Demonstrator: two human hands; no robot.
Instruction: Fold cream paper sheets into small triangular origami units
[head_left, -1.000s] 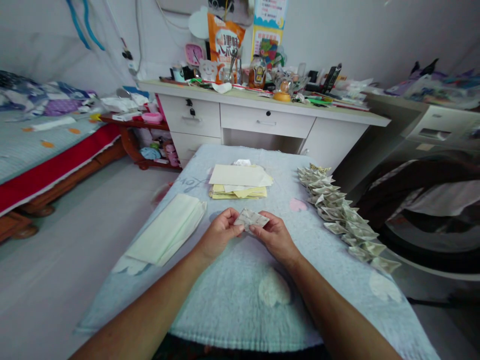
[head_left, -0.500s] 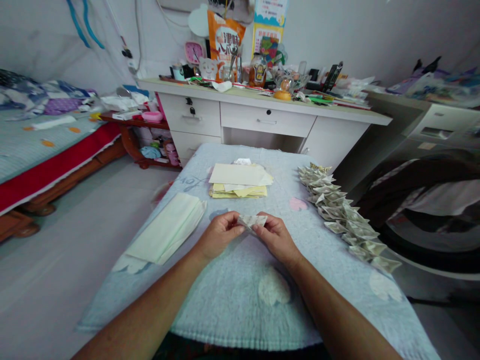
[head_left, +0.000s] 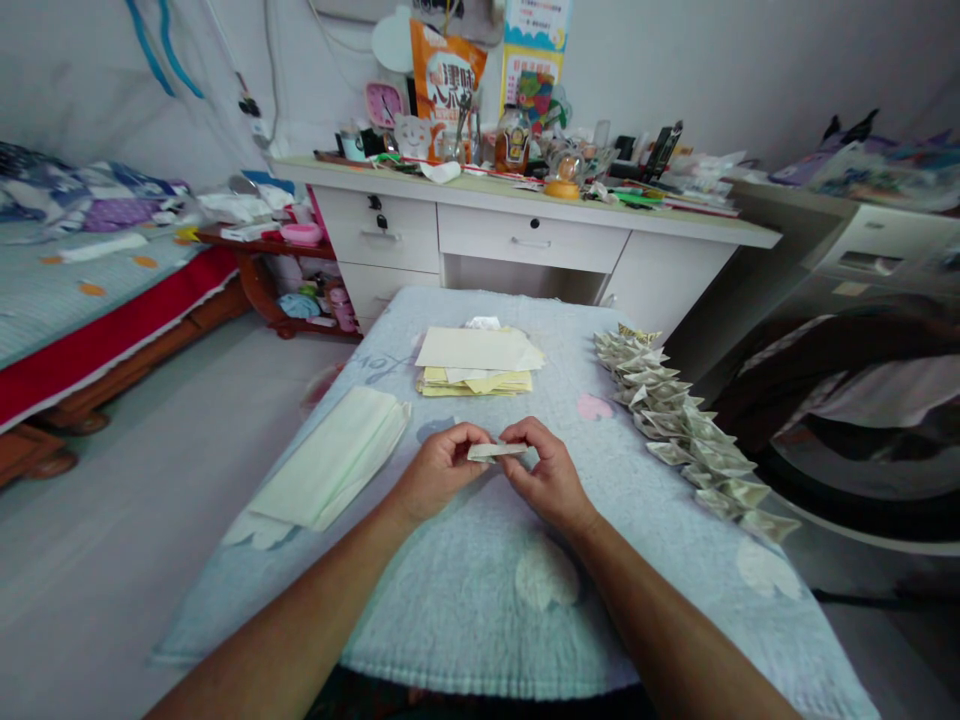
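A small folded piece of paper (head_left: 496, 452), pale with a narrow edge toward me, is held above the middle of the cloth-covered table (head_left: 450, 600). My left hand (head_left: 444, 468) pinches its left end between thumb and fingers. Around its right end, my right hand (head_left: 549, 474) has thumb and index finger closed on it. Beyond the hands lies a stack of cream and yellow paper sheets (head_left: 480, 350). To the left rests a pile of pale green-white sheets (head_left: 334, 455). Rows of folded pointed paper pieces (head_left: 679, 425) run along the table's right side.
A white desk (head_left: 532, 230) stands behind the table, its top crowded with a jar (head_left: 513, 140), an orange bag (head_left: 444, 85) and a pink clock (head_left: 384, 104). A bed (head_left: 97, 290) is at left, and a front-loading washing machine (head_left: 874, 260) at right.
The folded paper has been tilted, so its patterned pointed face has given way to a thin flat edge. My right fingers have shifted over its far side. The view has moved slightly.
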